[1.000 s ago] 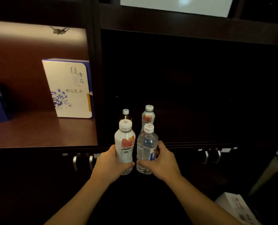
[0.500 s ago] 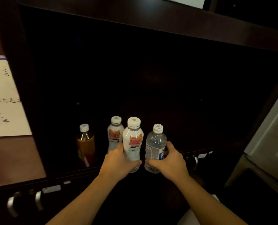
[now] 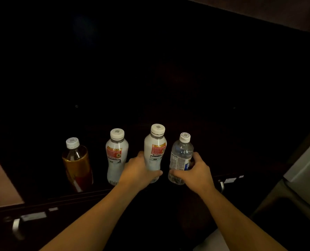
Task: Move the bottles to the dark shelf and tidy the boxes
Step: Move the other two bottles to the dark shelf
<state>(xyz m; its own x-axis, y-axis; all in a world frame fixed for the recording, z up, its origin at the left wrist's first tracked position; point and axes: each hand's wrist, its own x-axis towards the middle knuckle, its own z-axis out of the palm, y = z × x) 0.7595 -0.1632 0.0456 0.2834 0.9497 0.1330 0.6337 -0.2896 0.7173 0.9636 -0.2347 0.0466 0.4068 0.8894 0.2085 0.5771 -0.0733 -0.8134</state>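
On the dark shelf [image 3: 168,98], an amber bottle [image 3: 76,161] and a white bottle [image 3: 116,156] are standing upright, untouched; the left hand [image 3: 138,172] is gripping a second white bottle [image 3: 155,151], fingers clamped on it. Just beside it, the right hand [image 3: 195,172] is clasping a clear water bottle [image 3: 180,157], fingers wrapped round its lower half.

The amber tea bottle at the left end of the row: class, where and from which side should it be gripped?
Grip the amber bottle around its broad, straight middle, coming from the open front edge of the dark shelf. It stands upright, with clear space on both sides.
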